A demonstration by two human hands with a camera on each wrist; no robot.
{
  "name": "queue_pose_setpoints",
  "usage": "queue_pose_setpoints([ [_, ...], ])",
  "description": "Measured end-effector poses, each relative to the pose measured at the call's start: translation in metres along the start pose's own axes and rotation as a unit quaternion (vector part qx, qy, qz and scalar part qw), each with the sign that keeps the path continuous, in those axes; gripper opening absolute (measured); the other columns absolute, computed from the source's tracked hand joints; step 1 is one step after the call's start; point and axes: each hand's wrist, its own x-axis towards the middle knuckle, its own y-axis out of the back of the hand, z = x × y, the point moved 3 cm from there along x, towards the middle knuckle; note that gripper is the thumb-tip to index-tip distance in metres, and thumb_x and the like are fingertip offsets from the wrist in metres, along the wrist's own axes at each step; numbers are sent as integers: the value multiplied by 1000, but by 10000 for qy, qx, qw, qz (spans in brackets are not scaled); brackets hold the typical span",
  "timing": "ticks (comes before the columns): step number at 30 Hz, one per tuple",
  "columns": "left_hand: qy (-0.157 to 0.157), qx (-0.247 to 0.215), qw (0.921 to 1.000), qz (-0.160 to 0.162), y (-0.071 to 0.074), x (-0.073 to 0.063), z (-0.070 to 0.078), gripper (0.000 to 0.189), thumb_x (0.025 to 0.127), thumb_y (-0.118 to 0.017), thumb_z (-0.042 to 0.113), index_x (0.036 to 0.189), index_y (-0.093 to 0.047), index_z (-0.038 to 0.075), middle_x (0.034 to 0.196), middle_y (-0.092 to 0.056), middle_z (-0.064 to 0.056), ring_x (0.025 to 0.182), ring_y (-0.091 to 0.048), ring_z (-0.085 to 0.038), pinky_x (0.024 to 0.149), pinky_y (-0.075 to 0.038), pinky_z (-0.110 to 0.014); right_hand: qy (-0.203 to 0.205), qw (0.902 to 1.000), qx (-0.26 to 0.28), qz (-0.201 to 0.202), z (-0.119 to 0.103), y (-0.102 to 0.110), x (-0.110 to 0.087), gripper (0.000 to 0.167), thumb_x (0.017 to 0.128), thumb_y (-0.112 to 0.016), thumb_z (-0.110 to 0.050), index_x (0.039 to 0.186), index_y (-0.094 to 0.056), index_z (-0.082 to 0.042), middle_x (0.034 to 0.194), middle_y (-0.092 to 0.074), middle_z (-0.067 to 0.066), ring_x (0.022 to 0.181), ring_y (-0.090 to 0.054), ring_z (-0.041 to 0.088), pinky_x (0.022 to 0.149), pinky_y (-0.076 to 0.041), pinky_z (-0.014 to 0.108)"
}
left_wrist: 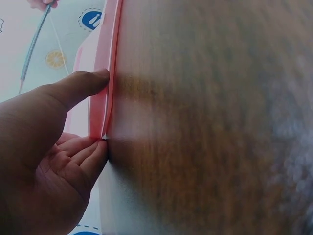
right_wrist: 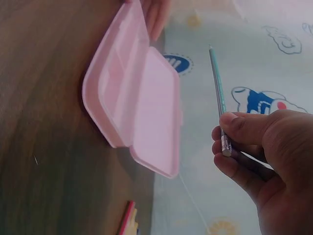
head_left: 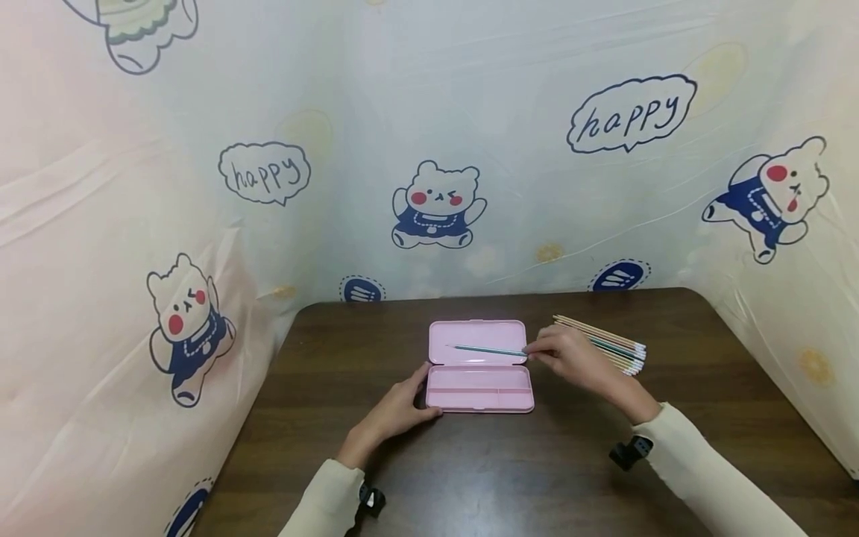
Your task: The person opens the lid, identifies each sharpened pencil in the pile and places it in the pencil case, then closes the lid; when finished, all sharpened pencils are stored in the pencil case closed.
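Note:
An open pink pencil case (head_left: 463,379) lies on the table, its lid folded back and divided compartments showing in its base. My left hand (head_left: 397,406) grips the case's left end; in the left wrist view the thumb presses the front side and the fingers (left_wrist: 88,156) touch the corner. Between thumb and fingers, my right hand (head_left: 570,354) pinches a teal pencil (head_left: 490,350) near its eraser end. That pencil appears over the lid in the head view, its sharpened tip pointing left. The right wrist view shows the pencil (right_wrist: 216,81) held clear of the case (right_wrist: 159,112).
Several pencils (head_left: 614,344) lie side by side on the dark wooden table (head_left: 349,343), right of the case and partly behind my right hand. A pale cloth (head_left: 510,186) printed with bears hangs behind the table and along its sides.

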Motion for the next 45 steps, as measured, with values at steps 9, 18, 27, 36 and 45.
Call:
queue_pose_setpoints([
  [9, -4, -17, 10000, -7, 0, -1, -3, 101, 95, -81, 43, 171, -22, 14, 174, -33, -13, 157, -41, -33, 124, -41, -53, -233, 9981, 205, -526, 8, -35, 3, 18, 90, -82, -1, 104, -87, -13, 94, -79, -2, 82, -65, 7, 73, -59, 27],
  [18, 4, 45, 10000, 38, 1, -1, -2, 100, 95, -81, 43, 171, -23, 14, 175, -32, -13, 157, -41, -34, 124, -41, -53, -285, 9956, 418, -786, 14, -63, 4, 14, 92, -82, -5, 103, -87, -10, 93, -79, -1, 83, -69, 7, 75, -61, 28],
  [27, -12, 1, 10000, -3, -1, -1, -2, 101, 95, -81, 43, 171, -23, 14, 175, -31, -13, 158, -40, -33, 125, -39, -53, -233, 9927, 385, -1117, 13, -81, 3, 12, 95, -79, -6, 104, -86, -10, 99, -81, 0, 92, -74, 12, 86, -64, 39],
  [36, -6, 37, 10000, 18, -1, 0, -2, 101, 95, -81, 44, 171, -23, 12, 174, -33, -14, 157, -41, -33, 125, -40, -53, -335, 9905, 397, -1276, 10, -80, 1, 13, 95, -78, -4, 103, -85, -10, 100, -82, 2, 89, -72, 10, 84, -65, 37],
  [45, -12, 78, 10000, 27, -2, 0, -1, 100, 95, -81, 43, 171, -23, 13, 173, -34, -14, 157, -42, -33, 124, -41, -52, -598, 9896, 517, -1202, 12, -65, 2, 15, 97, -76, -6, 110, -84, -8, 106, -82, 4, 93, -74, 13, 87, -65, 39],
])
